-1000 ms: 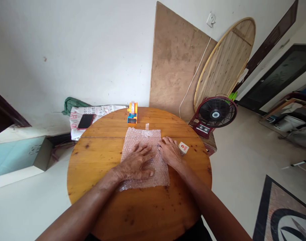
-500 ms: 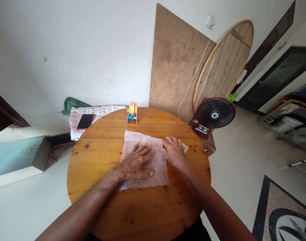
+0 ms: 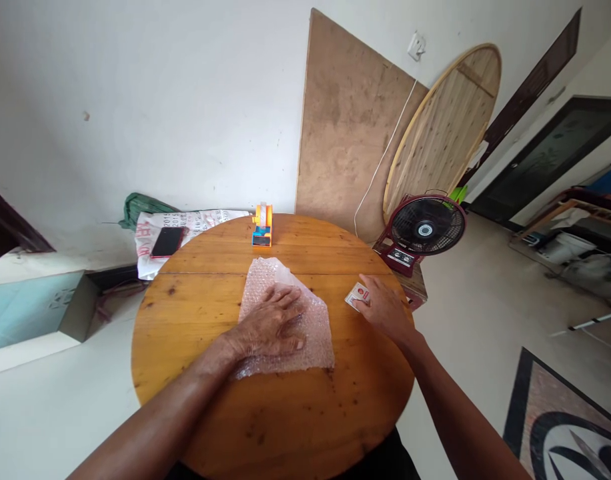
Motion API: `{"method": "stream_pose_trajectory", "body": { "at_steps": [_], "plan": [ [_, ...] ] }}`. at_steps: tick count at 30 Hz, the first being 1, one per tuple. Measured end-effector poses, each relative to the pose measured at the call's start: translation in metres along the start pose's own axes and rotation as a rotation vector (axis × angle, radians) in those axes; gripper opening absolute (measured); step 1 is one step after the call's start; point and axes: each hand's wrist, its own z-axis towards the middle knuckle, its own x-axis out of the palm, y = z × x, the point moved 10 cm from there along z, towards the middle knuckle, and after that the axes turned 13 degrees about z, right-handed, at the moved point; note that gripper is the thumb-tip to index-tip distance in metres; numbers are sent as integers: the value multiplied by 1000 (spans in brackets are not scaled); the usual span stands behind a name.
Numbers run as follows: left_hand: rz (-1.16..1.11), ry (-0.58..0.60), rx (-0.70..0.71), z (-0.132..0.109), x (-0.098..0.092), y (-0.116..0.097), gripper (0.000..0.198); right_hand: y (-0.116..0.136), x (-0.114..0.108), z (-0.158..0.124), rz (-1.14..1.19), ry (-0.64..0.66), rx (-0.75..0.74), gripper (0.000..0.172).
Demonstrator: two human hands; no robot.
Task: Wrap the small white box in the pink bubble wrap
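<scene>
A sheet of bubble wrap (image 3: 315, 330) lies on the round wooden table (image 3: 205, 300), its upper right corner folded over. Pressed flat on it with fingers spread is my left hand (image 3: 273, 323). On the right half of the table rests a small flat white box with red print (image 3: 356, 295). My right hand (image 3: 385, 308) reaches over that box's right side, thumb and forefinger apart around it; whether they grip it is hard to see. An orange and blue tape dispenser (image 3: 262, 227) stands near the far edge.
Beyond the table's right edge a dark red fan (image 3: 425, 227) stands on a low box. At the left, a phone (image 3: 168, 241) lies on a printed white sack (image 3: 148, 263). A brown board (image 3: 355, 127) and a round wooden tabletop (image 3: 445, 120) lean against the wall.
My right hand has left the bubble wrap's right edge and moved right to the small box. The wrap's upper right corner now lies folded. My left hand stays in place.
</scene>
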Motion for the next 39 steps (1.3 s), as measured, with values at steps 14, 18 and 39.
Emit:
{"method": "stream_pose_trajectory", "body": {
  "at_steps": [14,18,39],
  "plan": [
    [-5,2,17,1,4,1,82,49,1,-32,1053,295,188,44],
    [-8,-15,-3,1,1,0,82,126,26,-53,1320,669,88,50],
    [-93,-177,-124,-4,-33,33,39,100,82,38,1607,302,85,36]
  ]
}}
